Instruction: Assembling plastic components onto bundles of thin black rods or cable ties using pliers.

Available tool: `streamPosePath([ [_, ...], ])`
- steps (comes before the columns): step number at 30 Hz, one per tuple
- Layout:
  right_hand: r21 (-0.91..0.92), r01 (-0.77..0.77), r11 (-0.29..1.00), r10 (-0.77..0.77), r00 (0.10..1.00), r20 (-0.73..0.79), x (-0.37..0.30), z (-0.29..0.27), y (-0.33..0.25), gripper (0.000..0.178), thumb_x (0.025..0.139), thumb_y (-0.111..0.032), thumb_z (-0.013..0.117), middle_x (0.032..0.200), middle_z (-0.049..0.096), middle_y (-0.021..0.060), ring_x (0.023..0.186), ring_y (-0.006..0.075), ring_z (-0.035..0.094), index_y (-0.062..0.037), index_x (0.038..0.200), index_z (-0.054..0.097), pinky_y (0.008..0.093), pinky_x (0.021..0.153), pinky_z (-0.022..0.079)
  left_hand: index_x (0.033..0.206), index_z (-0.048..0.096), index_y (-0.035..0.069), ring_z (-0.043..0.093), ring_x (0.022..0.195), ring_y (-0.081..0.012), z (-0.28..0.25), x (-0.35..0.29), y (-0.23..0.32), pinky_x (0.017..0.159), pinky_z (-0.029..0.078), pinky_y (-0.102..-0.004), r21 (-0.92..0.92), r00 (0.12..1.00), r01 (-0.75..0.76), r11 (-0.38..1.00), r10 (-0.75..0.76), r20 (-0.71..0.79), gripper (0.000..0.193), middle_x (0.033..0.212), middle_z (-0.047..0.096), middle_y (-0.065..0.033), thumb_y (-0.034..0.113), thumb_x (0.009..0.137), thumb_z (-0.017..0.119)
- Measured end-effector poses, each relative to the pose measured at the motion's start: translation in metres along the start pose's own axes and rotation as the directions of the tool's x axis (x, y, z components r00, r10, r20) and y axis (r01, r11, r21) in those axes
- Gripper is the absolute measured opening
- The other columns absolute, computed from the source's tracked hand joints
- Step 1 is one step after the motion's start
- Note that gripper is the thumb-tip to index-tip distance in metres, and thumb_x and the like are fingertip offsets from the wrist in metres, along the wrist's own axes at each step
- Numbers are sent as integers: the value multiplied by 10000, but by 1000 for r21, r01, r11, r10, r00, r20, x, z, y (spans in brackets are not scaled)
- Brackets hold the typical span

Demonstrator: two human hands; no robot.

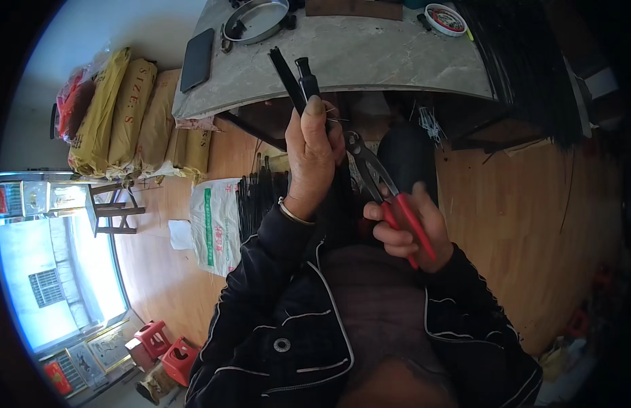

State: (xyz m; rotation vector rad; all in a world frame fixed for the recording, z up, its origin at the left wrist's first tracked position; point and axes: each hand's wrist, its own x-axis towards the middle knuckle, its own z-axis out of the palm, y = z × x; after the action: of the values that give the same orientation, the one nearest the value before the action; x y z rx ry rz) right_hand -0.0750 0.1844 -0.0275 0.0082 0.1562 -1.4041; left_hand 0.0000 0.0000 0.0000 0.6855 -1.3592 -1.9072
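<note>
Black jacket fabric (pixel 305 353) lies nearest the camera, and ahead of it the left hand (pixel 312 153) is raised with its fingers closed and no gap left around the load. By that hand a ridged black strip (pixel 285 76) and a knobbed black tube (pixel 307 80) are held together, with the thumb pressed along the tube; the free ends are left pointing up, presumably so that they are not covered by the palm. Thin wires (pixel 337 120) project to the right of these fingers. Beside them, the nose of the pliers (pixel 412 223) is brought close; whether the wires are gripped by it cannot be told. Both red handles are enclosed by the right hand (pixel 438 234), with the fingers curled and the handles slightly spread, likely so that pressure can be applied from either side. Beyond, a round metal tray (pixel 261 22), a dark phone (pixel 197 60) and a small white bowl (pixel 448 32) are placed on the grey table (pixel 376 61), apparently within reach. Long black strands (pixel 526 61) are hung over its right end. Below the left forearm, black rods (pixel 264 183) are grouped beside a white sack (pixel 223 228).
</note>
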Motion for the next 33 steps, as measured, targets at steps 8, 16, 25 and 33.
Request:
streamPosePath([
  [8,-957,-5,-288,-594,785,174,4,15,-23,319,751,68,617,1080,528,84,799,155,544,-99,941,422,287,658,441,897,485,67,312,427,-53,4,-6,3,404,256,-220,-24,1000,-22,999,22,7,421,545,356,39,477,984,446],
  [16,-432,-152,-889,-404,706,581,17,42,-59,482,542,111,636,1096,515,75,964,271,531,-92,936,445,396,914,352,907,509,64,353,435,-50,1,-12,6,417,278,-206,20,999,-33,999,34,-37,431,587,430,32,484,979,451],
  [25,-330,-214,-919,-375,730,571,18,52,-65,571,546,107,658,1139,492,86,1076,298,482,-94,1048,475,473,1002,302,937,520,36,397,406,-78,1,-13,6,399,314,-229,101,998,-56,993,56,7,481,551,426,6,499,988,400],
  [33,-517,-77,-853,-378,774,508,9,49,-59,341,720,51,680,802,577,76,679,222,604,-49,1004,520,288,619,482,943,529,14,433,418,-68,0,-13,9,404,330,-221,166,998,-68,984,67,16,511,576,451,7,516,973,433],
])
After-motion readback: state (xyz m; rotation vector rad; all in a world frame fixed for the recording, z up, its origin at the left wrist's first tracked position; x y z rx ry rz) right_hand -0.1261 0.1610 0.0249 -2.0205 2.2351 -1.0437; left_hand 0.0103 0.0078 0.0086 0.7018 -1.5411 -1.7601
